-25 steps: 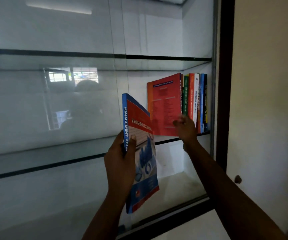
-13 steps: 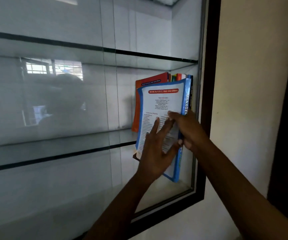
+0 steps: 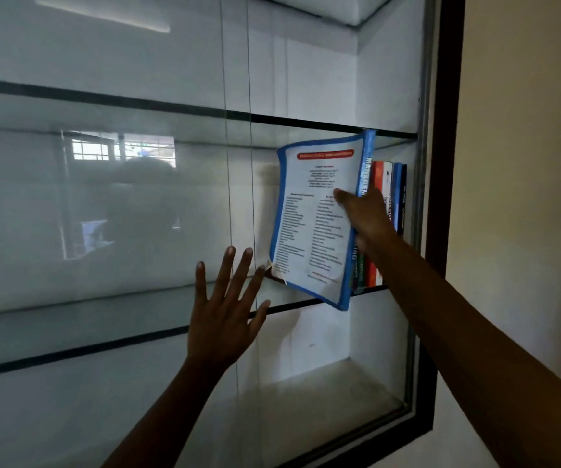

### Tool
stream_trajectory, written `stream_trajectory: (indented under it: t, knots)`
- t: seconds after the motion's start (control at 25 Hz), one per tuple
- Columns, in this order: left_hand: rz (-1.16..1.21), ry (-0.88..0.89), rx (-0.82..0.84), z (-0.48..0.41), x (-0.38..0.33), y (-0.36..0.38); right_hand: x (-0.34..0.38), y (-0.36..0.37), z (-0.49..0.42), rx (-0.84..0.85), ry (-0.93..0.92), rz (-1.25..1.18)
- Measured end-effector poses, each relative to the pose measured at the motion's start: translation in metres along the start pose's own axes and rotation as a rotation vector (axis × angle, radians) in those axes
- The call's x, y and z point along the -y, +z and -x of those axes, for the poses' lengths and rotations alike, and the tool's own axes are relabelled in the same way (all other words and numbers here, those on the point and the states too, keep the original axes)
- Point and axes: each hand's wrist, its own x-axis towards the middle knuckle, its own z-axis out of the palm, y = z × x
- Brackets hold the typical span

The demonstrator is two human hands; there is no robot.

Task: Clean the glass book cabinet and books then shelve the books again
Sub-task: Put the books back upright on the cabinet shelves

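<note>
Left hand (image 3: 221,319) has come off the cover since 0.5 s ago and dropped down-left; the blue-bordered paperback book with the white printed back cover (image 3: 309,214) has tipped further, top edge now higher. Counts: two hands, one book in hand, two glass shelves in view, one row of upright books (image 3: 392,184) with at least four spines showing above the wrist (red, white, blue, dark), more partly hidden lower down. Right hand (image 3: 368,221) grips the paperback at its spine, thumb across the back cover, remaining fingers hidden behind. Paperback is tilted, back cover facing the camera, top corner near the upper glass shelf (image 3: 306,120), bottom corner hanging out past the front edge of the middle glass shelf (image 3: 292,307), spine just beside the upright row at the right end of that shelf. Left hand is flat, fingers straight and spread, holding nothing, below-left of the paperback; one fingertip just beside its dog-eared lower corner, contact can't tell. Dark wooden cabinet frame (image 3: 447,163) runs right of the row. Sliding glass pane (image 3: 103,214) covers the left part and shows a window reflection.
</note>
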Motion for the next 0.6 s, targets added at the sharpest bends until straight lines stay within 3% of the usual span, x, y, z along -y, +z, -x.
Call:
stream_trajectory:
  t: [0.16,0.36,0.6]
  knots:
    - [-0.021,-0.005,-0.033,-0.001,0.002,0.001,-0.032,0.032,-0.019,0.047,-0.106,0.242]
    - [-0.015,-0.010,-0.034,0.000,0.001,0.000,-0.096,0.016,-0.029,-0.261,-0.440,0.872]
    - [-0.019,-0.013,-0.025,0.000,0.000,0.004,-0.146,0.013,-0.007,-0.476,-0.435,0.891]
